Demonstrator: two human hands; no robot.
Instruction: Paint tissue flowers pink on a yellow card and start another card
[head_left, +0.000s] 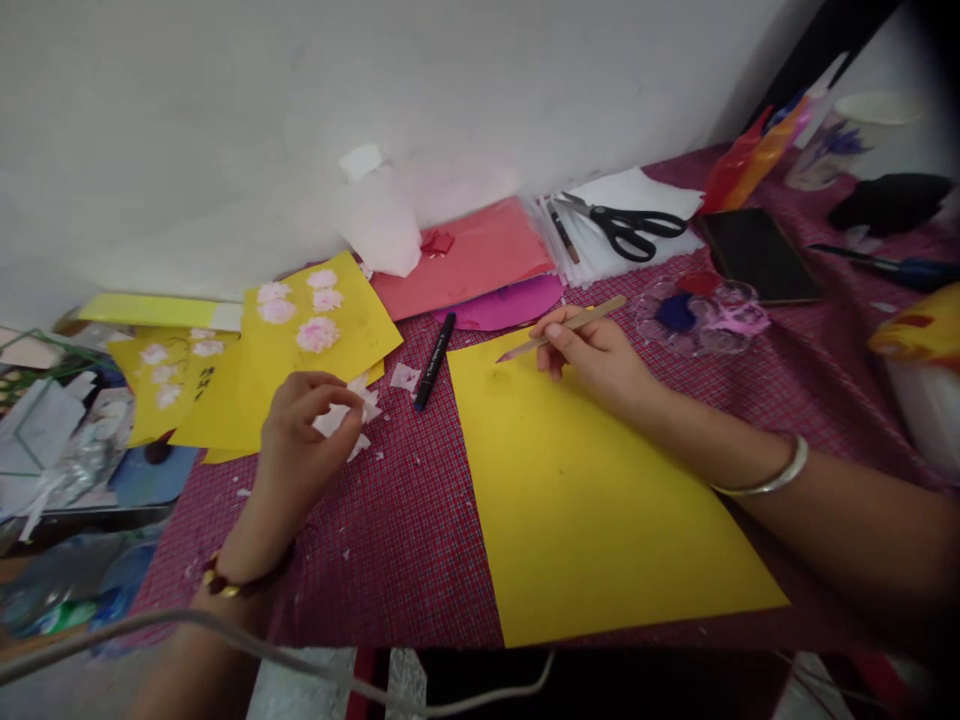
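Observation:
My right hand [589, 355] grips a slim wooden paintbrush [600, 310] with a pinkish pointed tip. That tip hovers at or just over the top left part of a yellow sheet of paper [600, 500]; I cannot tell whether it touches. A small dark smudge shows on the sheet below it. My left hand [311, 425] is raised with thumb and forefinger pinched together, over torn white paper scraps [367, 405]. Whatever lies in that pinch, if anything, is hidden. Between the hands rests a black marker [435, 362], beside a small white scrap [405, 377].
Yellow sheets with pink paper blossoms [317, 334] lie at the left. Along the wall are a red folder [480, 250], white sheets and black scissors [634, 225]. A clear paint palette [660, 335] sits right of the sheet. A pale cable [225, 630] crosses the front.

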